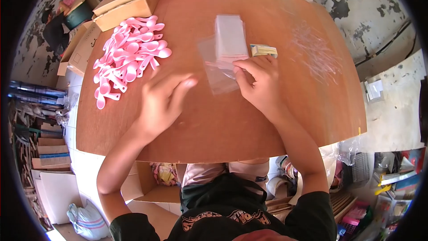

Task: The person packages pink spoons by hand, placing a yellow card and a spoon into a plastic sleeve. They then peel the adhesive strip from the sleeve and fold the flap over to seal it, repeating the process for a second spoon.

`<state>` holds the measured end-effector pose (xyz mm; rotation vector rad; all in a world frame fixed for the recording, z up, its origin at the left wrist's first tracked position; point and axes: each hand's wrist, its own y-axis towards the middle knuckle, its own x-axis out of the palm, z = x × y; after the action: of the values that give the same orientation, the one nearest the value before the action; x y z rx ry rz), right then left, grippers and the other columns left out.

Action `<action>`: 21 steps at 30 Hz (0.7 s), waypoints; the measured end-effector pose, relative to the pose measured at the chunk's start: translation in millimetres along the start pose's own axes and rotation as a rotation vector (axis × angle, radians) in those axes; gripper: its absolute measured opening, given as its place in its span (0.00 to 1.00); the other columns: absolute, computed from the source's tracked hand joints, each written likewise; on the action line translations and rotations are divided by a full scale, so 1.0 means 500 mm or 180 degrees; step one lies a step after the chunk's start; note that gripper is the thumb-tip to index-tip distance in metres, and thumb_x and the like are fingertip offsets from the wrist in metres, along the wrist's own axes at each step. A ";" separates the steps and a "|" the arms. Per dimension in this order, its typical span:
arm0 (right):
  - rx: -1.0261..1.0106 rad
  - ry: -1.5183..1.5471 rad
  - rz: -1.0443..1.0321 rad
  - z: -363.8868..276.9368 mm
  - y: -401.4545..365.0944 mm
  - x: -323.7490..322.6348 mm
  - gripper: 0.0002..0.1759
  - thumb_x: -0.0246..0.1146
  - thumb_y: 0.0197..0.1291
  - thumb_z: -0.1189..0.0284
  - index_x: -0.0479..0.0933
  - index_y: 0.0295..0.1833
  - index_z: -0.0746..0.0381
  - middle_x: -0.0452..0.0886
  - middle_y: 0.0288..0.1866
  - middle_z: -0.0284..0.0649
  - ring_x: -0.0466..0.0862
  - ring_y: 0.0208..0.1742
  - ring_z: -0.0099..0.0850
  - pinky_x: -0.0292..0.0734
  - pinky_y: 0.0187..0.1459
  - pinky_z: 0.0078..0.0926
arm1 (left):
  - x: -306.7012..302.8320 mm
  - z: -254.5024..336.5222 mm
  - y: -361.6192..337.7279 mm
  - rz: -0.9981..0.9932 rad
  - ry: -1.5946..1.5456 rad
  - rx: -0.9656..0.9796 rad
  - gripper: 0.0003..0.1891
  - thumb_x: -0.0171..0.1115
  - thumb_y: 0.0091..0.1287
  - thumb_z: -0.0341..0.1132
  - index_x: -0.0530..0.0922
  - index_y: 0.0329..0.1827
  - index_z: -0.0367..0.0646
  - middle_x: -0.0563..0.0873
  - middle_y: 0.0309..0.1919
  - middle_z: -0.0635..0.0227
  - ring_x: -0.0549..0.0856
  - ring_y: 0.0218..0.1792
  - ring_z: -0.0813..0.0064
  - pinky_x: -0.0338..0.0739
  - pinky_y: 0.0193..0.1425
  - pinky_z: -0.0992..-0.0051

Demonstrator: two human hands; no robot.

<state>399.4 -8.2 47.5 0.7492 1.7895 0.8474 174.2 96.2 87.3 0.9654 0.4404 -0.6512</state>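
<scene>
The right hand [261,85] pinches the edge of the clear bag [217,76] on the counter [214,127] against the bag stack [230,38], while the left hand [162,101] is open and empty near the pink spoons [129,56].

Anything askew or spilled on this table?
Nothing spilled. Pink spoons lie in a jumbled heap at the table's left; crumpled clear film sits loose at its right. The right hand pinches a clear bag.
</scene>
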 end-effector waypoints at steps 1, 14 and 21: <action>-0.0025 0.0018 -0.0061 -0.003 0.001 0.000 0.04 0.67 0.49 0.79 0.81 0.31 0.58 0.82 0.26 0.31 0.78 0.28 0.29 0.64 0.43 0.31 | 0.035 -0.022 0.011 0.0080 -0.0098 -0.0128 0.07 0.67 0.59 0.26 0.81 0.40 0.35 0.85 0.39 0.56 0.83 0.38 0.57 0.75 0.48 0.63; -0.0232 0.0508 -0.0490 -0.039 0.012 -0.028 0.04 0.69 0.49 0.78 0.80 0.31 0.64 0.82 0.27 0.37 0.80 0.33 0.33 0.69 0.43 0.33 | 0.158 -0.117 0.029 -0.0009 -0.1414 -0.0406 0.06 0.67 0.62 0.28 0.84 0.40 0.39 0.87 0.36 0.63 0.84 0.30 0.73 0.78 0.35 0.75; -0.2489 0.1127 0.0930 -0.235 -0.020 -0.224 0.24 0.58 0.63 0.52 0.69 0.22 0.57 0.75 0.22 0.34 0.74 0.20 0.32 0.72 0.23 0.32 | 0.139 -0.111 0.030 -0.0272 -0.1311 -0.0369 0.05 0.67 0.62 0.27 0.83 0.38 0.37 0.87 0.34 0.63 0.86 0.32 0.75 0.77 0.32 0.76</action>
<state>325.0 -128.0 128.8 0.3480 1.4564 1.8213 231.9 128.6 26.1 0.6822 0.1518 -0.8697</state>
